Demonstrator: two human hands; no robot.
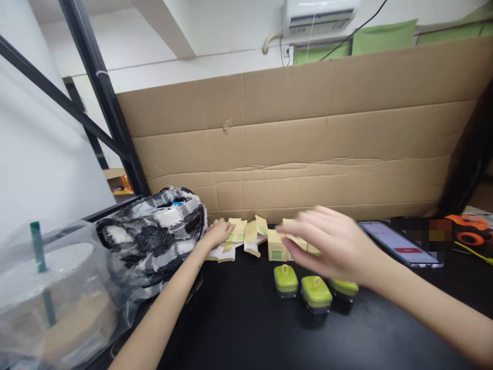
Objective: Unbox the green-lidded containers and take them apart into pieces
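My left hand (217, 232) rests on a flattened pale yellow carton (234, 234) at the back of the black table (246, 329), fingers curled over its edge. My right hand (331, 241) hovers with fingers spread above a standing yellow carton (278, 246), blurred by motion and holding nothing. In front of it stand three small clear containers with green lids (285, 280), (316, 293), (344, 288) in a row. More folded yellow cartons (256, 234) lie between the two hands.
A black-and-white fuzzy bag (154, 231) sits left of my left hand. A drink cup in a clear plastic bag (50, 293) stands at the near left. A phone (400, 244) and an orange tool (470, 228) lie right. A cardboard wall (308, 144) closes the back.
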